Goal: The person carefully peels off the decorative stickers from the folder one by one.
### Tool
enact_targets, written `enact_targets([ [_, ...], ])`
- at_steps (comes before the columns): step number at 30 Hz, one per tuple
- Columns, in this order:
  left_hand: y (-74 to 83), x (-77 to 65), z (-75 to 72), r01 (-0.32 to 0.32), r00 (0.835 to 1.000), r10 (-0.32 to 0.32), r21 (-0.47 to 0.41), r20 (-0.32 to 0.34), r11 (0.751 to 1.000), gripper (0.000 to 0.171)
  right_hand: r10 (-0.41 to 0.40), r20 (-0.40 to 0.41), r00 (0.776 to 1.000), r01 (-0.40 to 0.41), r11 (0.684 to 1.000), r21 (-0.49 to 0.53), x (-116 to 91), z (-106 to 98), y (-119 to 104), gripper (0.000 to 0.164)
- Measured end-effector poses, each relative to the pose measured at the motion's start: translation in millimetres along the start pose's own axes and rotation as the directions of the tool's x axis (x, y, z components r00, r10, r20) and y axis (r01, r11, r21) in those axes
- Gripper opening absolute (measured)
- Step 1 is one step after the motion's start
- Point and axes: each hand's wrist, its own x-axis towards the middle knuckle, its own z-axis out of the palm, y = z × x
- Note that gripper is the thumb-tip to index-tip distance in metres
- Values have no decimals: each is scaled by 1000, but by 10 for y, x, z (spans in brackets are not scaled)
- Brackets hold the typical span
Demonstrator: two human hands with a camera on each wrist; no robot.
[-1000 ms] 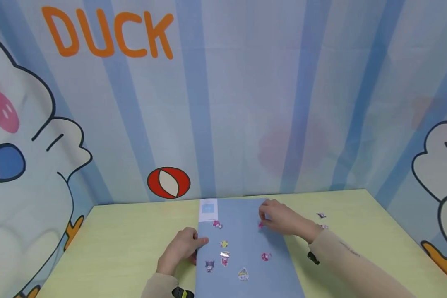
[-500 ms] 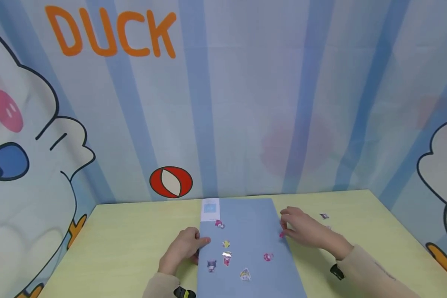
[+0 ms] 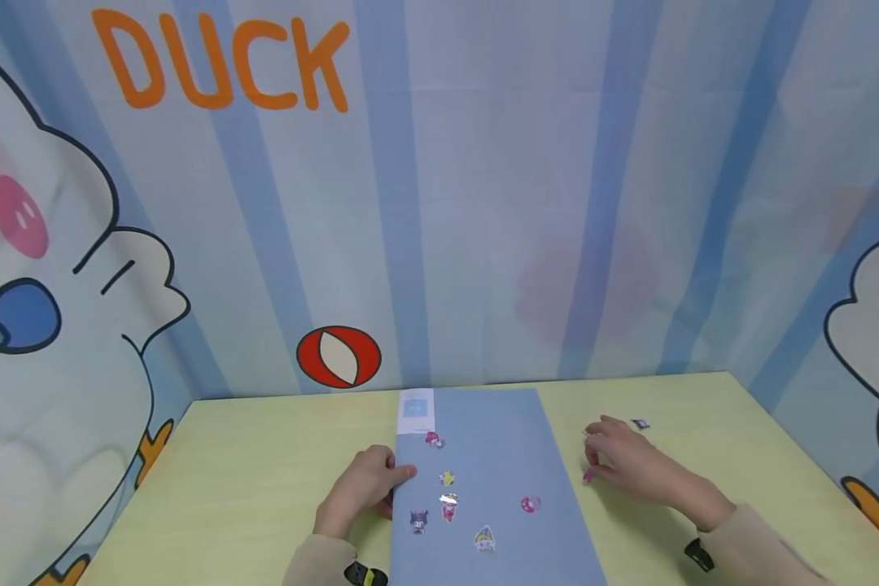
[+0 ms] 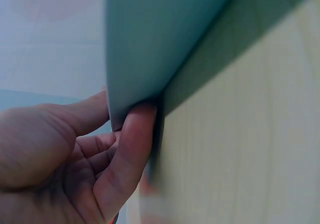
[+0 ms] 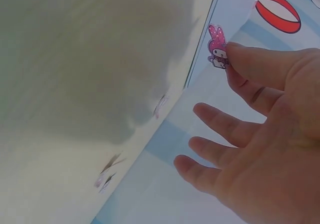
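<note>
A blue folder point(image 3: 491, 456) lies on the table, with a white label point(image 3: 415, 413) at its far left corner. My left hand point(image 3: 362, 490) grips its left edge, thumb on top and fingers tucked beneath; that edge is lifted off the table in the left wrist view. Between thumb and index finger, my right hand point(image 3: 633, 462) pinches a pink bunny sticker point(image 5: 218, 49), just right of the folder and over the table. Its other fingers are spread. Several cartoon stickers are on the folder, among them a dark-eared one point(image 3: 419, 522), a yellow one point(image 3: 447, 478) and a round pink one point(image 3: 531, 505).
Small loose stickers point(image 5: 106, 175) lie on the pale yellow table point(image 3: 264, 480) beyond my right hand; one purplish sticker point(image 3: 640, 424) shows past the knuckles. A striped blue curtain point(image 3: 469, 203) with cartoon prints rises behind the table's far edge.
My right hand has moved right, from over the folder to over the table, carrying the bunny sticker. The left hand keeps its grip on the folder's edge. The head view has shifted slightly.
</note>
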Motion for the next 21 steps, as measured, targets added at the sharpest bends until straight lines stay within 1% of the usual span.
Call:
enact_targets([
  [2, -3, 1, -1, -4, 1000, 4, -3, 1, 1000, 25, -2, -12, 1000, 2, 1000, -16, -38, -9, 23, 33],
  [6, -12, 6, -2, -9, 1000, 9, 0, 1, 1000, 25, 32, -16, 999, -33, 999, -32, -108, -27, 62, 32],
  [8, -12, 11, 1, -4, 1000, 4, 3, 0, 1000, 25, 55, -14, 998, -55, 998, -31, -140, -33, 82, 31],
  [13, 3, 14, 6, 10, 1000, -10, 15, -7, 1000, 25, 75, -14, 997, -75, 996, -52, -197, -38, 130, 31],
  [17, 15, 7, 4, 5, 1000, -5, 15, -10, 1000, 25, 113, 34, 993, -111, 992, -58, -200, -43, 140, 32],
  [21, 4, 4, 11, -13, 1000, 13, 11, -7, 1000, 24, 171, 97, 981, -165, 984, -61, -191, -20, 145, 30],
])
